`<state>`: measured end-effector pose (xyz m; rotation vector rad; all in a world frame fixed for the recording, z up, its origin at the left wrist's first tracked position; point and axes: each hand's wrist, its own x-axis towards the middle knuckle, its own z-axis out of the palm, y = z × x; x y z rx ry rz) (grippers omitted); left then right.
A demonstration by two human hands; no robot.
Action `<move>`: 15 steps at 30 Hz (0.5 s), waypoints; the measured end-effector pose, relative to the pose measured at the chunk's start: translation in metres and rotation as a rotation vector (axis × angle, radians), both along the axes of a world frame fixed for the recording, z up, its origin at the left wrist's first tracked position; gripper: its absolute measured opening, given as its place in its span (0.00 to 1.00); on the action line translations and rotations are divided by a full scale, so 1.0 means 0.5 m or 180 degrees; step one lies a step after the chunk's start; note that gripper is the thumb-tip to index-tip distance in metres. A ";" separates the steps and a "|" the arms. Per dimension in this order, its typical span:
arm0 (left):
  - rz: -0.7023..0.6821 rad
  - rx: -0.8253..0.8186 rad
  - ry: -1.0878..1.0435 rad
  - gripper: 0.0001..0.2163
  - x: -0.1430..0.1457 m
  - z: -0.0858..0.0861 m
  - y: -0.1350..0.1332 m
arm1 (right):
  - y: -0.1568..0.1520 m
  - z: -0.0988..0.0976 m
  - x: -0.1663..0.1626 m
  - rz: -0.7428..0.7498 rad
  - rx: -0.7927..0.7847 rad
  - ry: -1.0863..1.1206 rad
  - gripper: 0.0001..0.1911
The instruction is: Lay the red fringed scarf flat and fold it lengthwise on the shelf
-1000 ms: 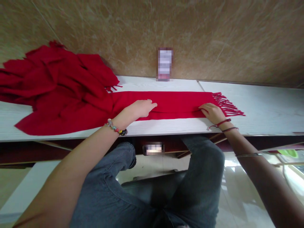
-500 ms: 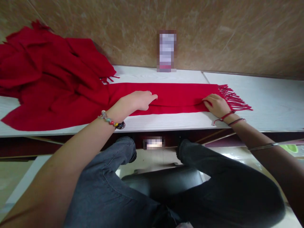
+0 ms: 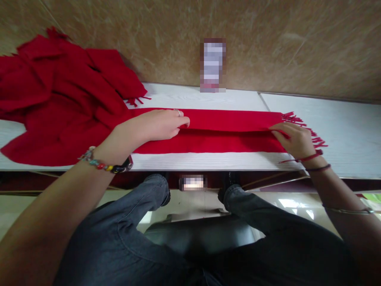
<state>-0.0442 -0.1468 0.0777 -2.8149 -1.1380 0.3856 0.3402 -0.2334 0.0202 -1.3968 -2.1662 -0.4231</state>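
A red scarf (image 3: pixel 226 141) with fringed ends lies along the white tabletop. Its right part is a flat strip with a fold running lengthwise, and the upper layer's edge is slightly raised. My left hand (image 3: pixel 162 124), with a ring on one finger, pinches that edge near the middle of the strip. At the right end, close to the fringe (image 3: pixel 317 137), my right hand (image 3: pixel 294 139) grips the same edge between thumb and fingers. The rest of the scarf lies in a loose, crumpled heap to the left.
The white tabletop (image 3: pixel 333 119) runs along a brown marbled wall (image 3: pixel 268 43). A blurred-out rectangular item (image 3: pixel 212 65) stands against the wall. Below the table edge are my legs in dark jeans (image 3: pixel 139 198) and a dark rounded seat (image 3: pixel 196 234).
Both hands have moved apart, the left to the left and the right to the right. The folded edge is lifted more, and a wider band of the lower layer shows.
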 end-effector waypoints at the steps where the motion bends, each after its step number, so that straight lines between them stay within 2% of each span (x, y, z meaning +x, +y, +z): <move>1: -0.0059 -0.0052 -0.0017 0.16 0.003 0.008 -0.003 | -0.006 0.000 0.001 -0.0048 0.0031 0.0075 0.11; 3: -0.0186 -0.0149 -0.0060 0.15 0.009 0.014 -0.014 | -0.015 -0.005 0.002 -0.0176 0.0032 0.0246 0.10; 5: -0.0228 -0.0182 -0.0067 0.14 0.014 0.000 -0.031 | -0.018 -0.016 0.000 -0.0209 -0.0157 0.0312 0.09; 8: 0.0034 0.0061 -0.0003 0.15 0.018 -0.051 -0.057 | -0.009 -0.038 -0.003 0.0020 -0.0634 0.0061 0.08; 10: 0.0208 0.0434 -0.0070 0.16 0.018 -0.086 -0.064 | 0.004 -0.052 -0.003 0.0046 -0.0774 -0.0125 0.08; 12: 0.0298 0.0725 -0.0168 0.17 0.015 -0.107 -0.057 | 0.023 -0.062 -0.003 -0.0029 -0.0741 -0.0212 0.09; 15: 0.0398 0.0785 -0.0268 0.17 0.009 -0.108 -0.028 | 0.059 -0.066 -0.004 -0.0084 -0.0733 -0.0332 0.11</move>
